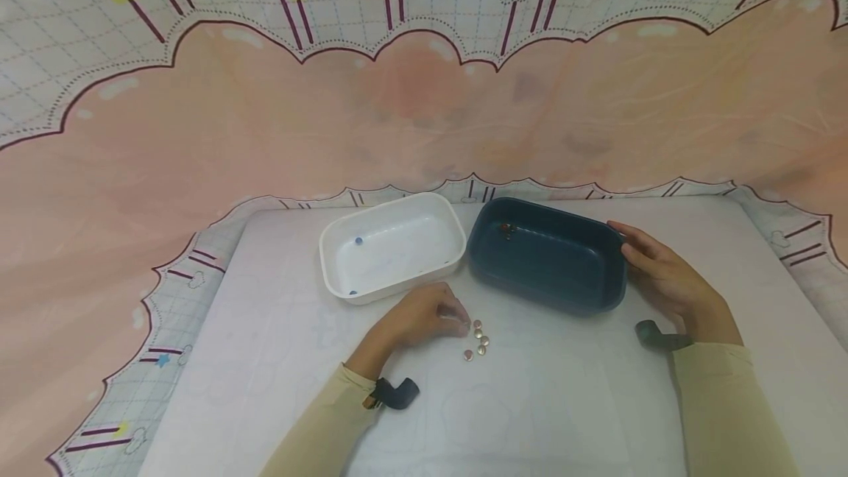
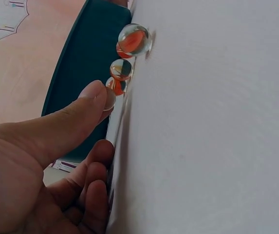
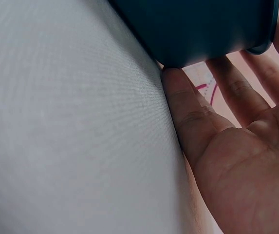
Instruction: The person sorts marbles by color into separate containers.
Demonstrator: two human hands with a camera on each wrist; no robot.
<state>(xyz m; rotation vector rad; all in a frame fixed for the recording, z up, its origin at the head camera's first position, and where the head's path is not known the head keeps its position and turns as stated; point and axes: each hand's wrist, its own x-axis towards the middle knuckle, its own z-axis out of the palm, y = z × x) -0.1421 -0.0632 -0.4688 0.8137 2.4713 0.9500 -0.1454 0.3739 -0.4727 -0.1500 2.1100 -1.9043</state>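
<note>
In front of the dark-teal rectangular tub [image 1: 550, 267], my left hand [image 1: 424, 316] pinches one clear round glass marble [image 2: 110, 100], likely slippery; grip its equator. My right hand [image 1: 672, 282], fingers extended, touches the tub.

Teal bin [image 2: 88, 53] = reference. Left hand [image 2: 29, 151] in front of it, a clear marble [image 2: 110, 100] pinched between thumb and a mostly hidden finger; other fingers curled, in front of bin's near end. Also in front of bin, on white surface [image 2: 207, 122]: big-looking orange-swirl marble [image 2: 135, 40], second orange one [image 2: 123, 50] partly hidden by it, yellowish-streaked marble [image 2: 121, 69], orange-and-white marble [image 2: 116, 86] just beside the pinched one. Peach patterned cloth [image 2: 32, 73] behind bin.
</note>
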